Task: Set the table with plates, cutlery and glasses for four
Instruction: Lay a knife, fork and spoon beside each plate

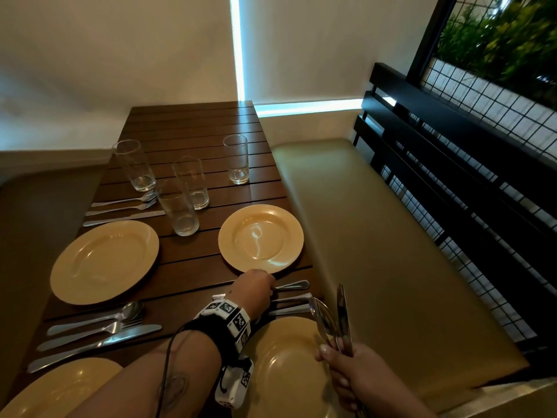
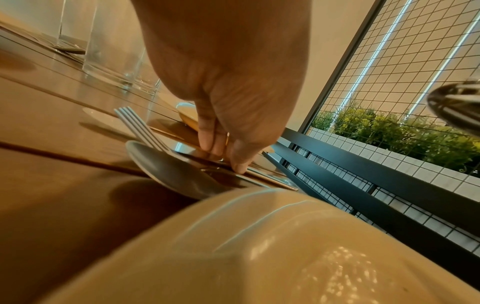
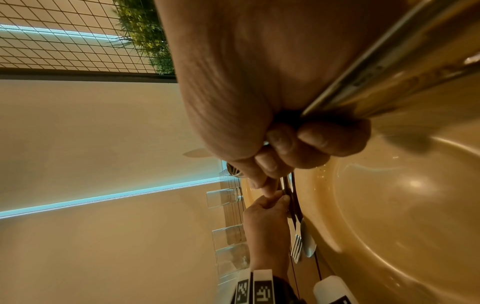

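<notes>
The table (image 1: 193, 140) is dark brown wood in slats w/ a smooth, half-glossy finish. The plates (image 1: 260, 238) look like glossy yellow plastic or glazed ceramic, I cannot tell which; light streaks reflect on them. The cutlery on the table (image 1: 99, 330) is polished metal, shiny like steel, and so are the pieces (image 1: 337, 318) gripped in the right hand (image 1: 346, 375). The glasses (image 1: 236, 159) are clear, smooth glass. The bench seat (image 1: 376, 251) has an olive cover, smooth w/ soft sheen, approx. like vinyl or leather. The bench back (image 1: 437, 140) is black, matt. The wrist band (image 1: 232, 324) is black cloth w/ white matt marker blocks.
</notes>
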`<control>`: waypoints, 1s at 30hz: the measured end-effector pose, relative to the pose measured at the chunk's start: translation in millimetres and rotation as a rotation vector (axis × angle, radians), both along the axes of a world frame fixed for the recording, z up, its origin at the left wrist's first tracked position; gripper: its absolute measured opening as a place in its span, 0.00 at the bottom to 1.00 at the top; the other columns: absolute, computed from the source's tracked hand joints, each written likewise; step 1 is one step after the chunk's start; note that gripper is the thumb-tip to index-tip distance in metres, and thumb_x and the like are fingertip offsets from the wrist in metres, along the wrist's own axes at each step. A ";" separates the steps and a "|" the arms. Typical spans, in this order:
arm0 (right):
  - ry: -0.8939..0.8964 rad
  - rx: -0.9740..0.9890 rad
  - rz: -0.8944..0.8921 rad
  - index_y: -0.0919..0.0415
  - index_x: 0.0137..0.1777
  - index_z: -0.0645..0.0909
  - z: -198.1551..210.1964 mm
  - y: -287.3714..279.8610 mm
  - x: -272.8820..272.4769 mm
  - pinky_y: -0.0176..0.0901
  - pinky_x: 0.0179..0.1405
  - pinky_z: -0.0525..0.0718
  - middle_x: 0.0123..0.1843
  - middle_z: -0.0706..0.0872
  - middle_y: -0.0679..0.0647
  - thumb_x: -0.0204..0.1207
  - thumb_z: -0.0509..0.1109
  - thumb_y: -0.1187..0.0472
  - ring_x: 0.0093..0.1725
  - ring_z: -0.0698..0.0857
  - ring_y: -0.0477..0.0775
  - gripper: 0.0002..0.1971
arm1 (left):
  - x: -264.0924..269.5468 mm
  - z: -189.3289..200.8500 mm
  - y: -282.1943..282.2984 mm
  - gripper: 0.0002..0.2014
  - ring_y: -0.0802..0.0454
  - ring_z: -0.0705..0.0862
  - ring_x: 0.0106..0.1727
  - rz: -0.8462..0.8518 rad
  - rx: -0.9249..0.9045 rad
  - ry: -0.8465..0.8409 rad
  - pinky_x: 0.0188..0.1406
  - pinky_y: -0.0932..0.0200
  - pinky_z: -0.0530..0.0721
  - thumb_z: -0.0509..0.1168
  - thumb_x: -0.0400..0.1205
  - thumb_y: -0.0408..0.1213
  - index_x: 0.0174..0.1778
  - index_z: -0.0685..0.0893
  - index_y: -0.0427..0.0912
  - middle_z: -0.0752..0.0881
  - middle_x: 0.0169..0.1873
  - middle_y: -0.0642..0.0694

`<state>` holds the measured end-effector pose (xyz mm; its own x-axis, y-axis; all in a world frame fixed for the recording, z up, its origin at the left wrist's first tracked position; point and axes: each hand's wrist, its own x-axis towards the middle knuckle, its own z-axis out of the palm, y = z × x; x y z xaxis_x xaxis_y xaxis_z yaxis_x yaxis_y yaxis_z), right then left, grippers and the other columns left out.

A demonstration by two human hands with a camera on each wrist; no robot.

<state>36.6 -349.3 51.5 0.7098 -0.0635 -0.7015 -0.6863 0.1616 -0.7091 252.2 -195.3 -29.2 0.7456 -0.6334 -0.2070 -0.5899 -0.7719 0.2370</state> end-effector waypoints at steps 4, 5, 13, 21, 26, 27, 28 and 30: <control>0.000 -0.009 0.016 0.69 0.53 0.82 0.0 0.3 -1.0 0.38 0.19 0.66 0.21 0.69 0.53 0.87 0.64 0.59 0.19 0.66 0.51 0.12 | -1.9 2.2 -0.6 0.11 0.41 0.86 0.55 0.006 0.008 -0.001 0.52 0.45 0.88 0.65 0.83 0.33 0.56 0.91 0.43 0.88 0.51 0.41; 0.000 -0.008 0.016 0.68 0.52 0.82 0.0 0.6 -1.3 0.38 0.19 0.66 0.21 0.69 0.53 0.87 0.64 0.59 0.19 0.66 0.51 0.11 | -2.9 2.7 -0.8 0.11 0.41 0.86 0.55 0.006 0.010 -0.003 0.53 0.45 0.88 0.65 0.83 0.33 0.57 0.91 0.43 0.87 0.51 0.41; 0.004 0.013 0.018 0.69 0.54 0.82 2.9 0.4 -1.9 0.39 0.19 0.67 0.22 0.69 0.54 0.87 0.64 0.59 0.20 0.66 0.52 0.12 | -7.9 8.8 -1.2 0.12 0.42 0.84 0.56 0.004 0.003 -0.023 0.53 0.47 0.87 0.64 0.84 0.34 0.59 0.89 0.43 0.85 0.54 0.43; -0.024 0.003 0.013 0.69 0.53 0.81 4.1 0.9 -0.6 0.39 0.19 0.66 0.22 0.68 0.53 0.88 0.62 0.59 0.20 0.65 0.51 0.12 | -7.6 10.4 -1.3 0.11 0.43 0.84 0.56 0.000 0.016 -0.015 0.54 0.47 0.87 0.63 0.84 0.33 0.59 0.89 0.42 0.85 0.54 0.44; -0.037 0.023 0.009 0.69 0.54 0.81 2.8 1.0 0.0 0.38 0.19 0.66 0.22 0.69 0.53 0.88 0.61 0.59 0.19 0.65 0.50 0.13 | -16.0 30.6 2.7 0.12 0.46 0.84 0.59 0.003 -0.049 -0.005 0.57 0.48 0.86 0.63 0.87 0.39 0.62 0.87 0.43 0.85 0.56 0.46; -0.043 0.033 0.007 0.69 0.55 0.81 2.6 0.9 0.7 0.37 0.19 0.66 0.22 0.69 0.53 0.88 0.62 0.58 0.19 0.65 0.50 0.13 | -20.8 40.2 3.6 0.12 0.48 0.84 0.59 0.019 -0.115 -0.014 0.58 0.50 0.86 0.63 0.87 0.42 0.62 0.87 0.44 0.86 0.55 0.47; -0.051 0.040 0.006 0.69 0.55 0.81 2.9 0.9 1.8 0.37 0.19 0.66 0.22 0.69 0.53 0.88 0.62 0.58 0.19 0.65 0.50 0.13 | -27.2 51.3 4.4 0.12 0.51 0.84 0.57 0.050 -0.192 -0.010 0.57 0.51 0.86 0.63 0.88 0.45 0.61 0.88 0.46 0.87 0.54 0.49; -0.068 0.034 0.019 0.68 0.54 0.83 5.1 2.2 4.0 0.37 0.19 0.66 0.22 0.69 0.53 0.88 0.63 0.57 0.19 0.66 0.50 0.13 | -45.9 75.8 7.8 0.12 0.57 0.84 0.46 0.155 -0.374 0.055 0.49 0.54 0.86 0.64 0.87 0.51 0.50 0.89 0.50 0.87 0.44 0.53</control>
<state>40.6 -347.1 56.6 0.7571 -0.0267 -0.6528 -0.6396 0.1736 -0.7489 206.3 -187.5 46.6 0.8322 -0.5539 -0.0262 -0.4522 -0.7051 0.5462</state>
